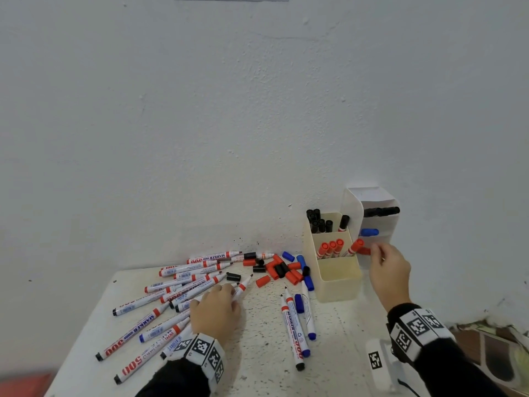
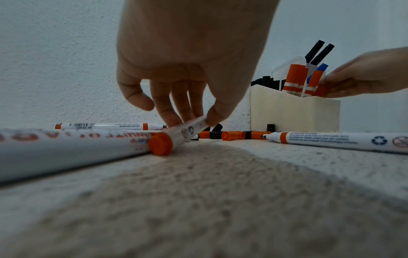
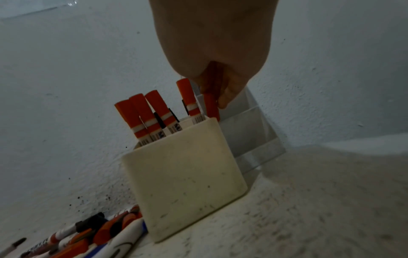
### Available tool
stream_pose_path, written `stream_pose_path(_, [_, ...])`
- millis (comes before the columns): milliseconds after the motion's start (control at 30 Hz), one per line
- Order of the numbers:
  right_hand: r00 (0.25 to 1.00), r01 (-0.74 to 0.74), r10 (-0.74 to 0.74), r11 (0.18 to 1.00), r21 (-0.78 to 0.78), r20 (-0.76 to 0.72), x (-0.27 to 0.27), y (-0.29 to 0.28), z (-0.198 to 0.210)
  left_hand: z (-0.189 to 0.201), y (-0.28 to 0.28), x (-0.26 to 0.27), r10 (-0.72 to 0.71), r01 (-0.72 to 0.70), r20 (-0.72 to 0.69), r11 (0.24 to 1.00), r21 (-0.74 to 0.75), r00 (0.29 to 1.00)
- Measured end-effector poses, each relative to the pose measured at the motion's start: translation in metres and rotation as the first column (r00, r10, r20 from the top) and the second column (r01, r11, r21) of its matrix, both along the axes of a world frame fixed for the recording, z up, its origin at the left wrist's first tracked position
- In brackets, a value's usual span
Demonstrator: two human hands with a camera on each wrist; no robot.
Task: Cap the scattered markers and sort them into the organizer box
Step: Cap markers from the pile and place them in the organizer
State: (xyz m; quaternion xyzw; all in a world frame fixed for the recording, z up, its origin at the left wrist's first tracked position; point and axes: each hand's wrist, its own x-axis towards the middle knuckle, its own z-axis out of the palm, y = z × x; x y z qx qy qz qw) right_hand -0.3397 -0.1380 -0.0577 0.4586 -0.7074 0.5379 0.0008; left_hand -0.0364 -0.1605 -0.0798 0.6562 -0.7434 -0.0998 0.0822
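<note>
- Right hand (image 1: 388, 269): fingers (image 3: 229, 94) curled together round a capped red marker (image 3: 211, 106), pinching its cap end. In the head view it sits at about 3 o'clock of the cream box (image 1: 337, 277), level with the middle compartment's right rim; whether it is inside or just past the wall I cannot tell.
- Doing it well, I judge: steer the butt inside that rim beside the other reds (image 1: 332, 247), slide it down, and let go only once it leans there.
- Left hand (image 2: 187, 69): fingers (image 2: 167, 111) bent, thumb opposite, pinching an uncapped red marker (image 2: 189, 129) whose butt is down by the counter (image 2: 243, 183).
- Outward: loose caps (image 1: 282, 270) at 9 o'clock of the box; the marker pile (image 1: 177, 296) further left.
</note>
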Motion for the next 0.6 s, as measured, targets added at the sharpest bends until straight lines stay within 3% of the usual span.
stream_pose_path(67, [1.0, -0.027, 0.026, 0.997, 0.076, 0.014, 0.0, -0.002, -0.004, 0.0, 0.0, 0.0, -0.003, 0.003, -0.005, 1.0, -0.004, 1.0])
stream_pose_path(200, [0.999, -0.046, 0.045, 0.997, 0.068, 0.019, 0.003, -0.003, -0.004, 0.001, 0.0, 0.001, -0.008, 0.008, -0.015, 1.0, -0.017, 1.0])
stream_pose_path(400, [0.991, 0.047, -0.07, 0.981, -0.191, -0.118, 0.025, 0.006, -0.002, 0.003, 0.001, 0.0, -0.022, 0.02, -0.043, 0.998, -0.066, 0.999])
stream_pose_path(500, [0.979, -0.112, 0.059, 0.955, -0.273, -0.195, 0.05, 0.016, 0.005, 0.005, 0.003, -0.002, -0.043, 0.037, -0.061, 0.994, -0.101, 0.997])
stream_pose_path(600, [0.934, -0.319, 0.298, 0.943, -0.089, -0.196, 0.079, 0.021, 0.01, 0.004, 0.006, -0.004, -0.084, 0.066, -0.144, 0.99, -0.127, 0.986])
